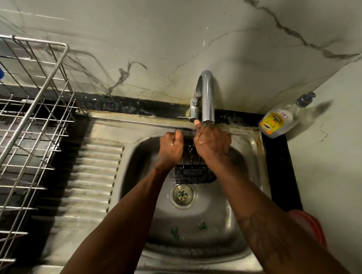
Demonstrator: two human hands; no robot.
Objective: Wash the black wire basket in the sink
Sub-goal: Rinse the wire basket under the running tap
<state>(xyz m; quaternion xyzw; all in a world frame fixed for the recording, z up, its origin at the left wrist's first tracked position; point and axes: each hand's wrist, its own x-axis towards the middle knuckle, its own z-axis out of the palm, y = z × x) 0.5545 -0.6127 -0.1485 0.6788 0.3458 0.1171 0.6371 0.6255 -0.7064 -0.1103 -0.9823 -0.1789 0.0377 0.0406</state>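
A small black wire basket (195,174) hangs over the steel sink (251,151), just above the drain (182,195). My left hand (171,147) grips its upper left edge with curled fingers. My right hand (212,143) holds the upper right part, thumb raised toward the spout of the chrome faucet (207,96). A thin stream of water falls from the spout onto my right hand. The top of the basket is hidden behind both wet hands.
A metal wire dish rack (28,131) fills the left side, next to the ribbed drainboard (92,174). A clear soap dispenser bottle (281,120) with a yellow label lies at the back right corner. Something red (310,225) sits at the sink's right edge. Green scraps lie in the basin.
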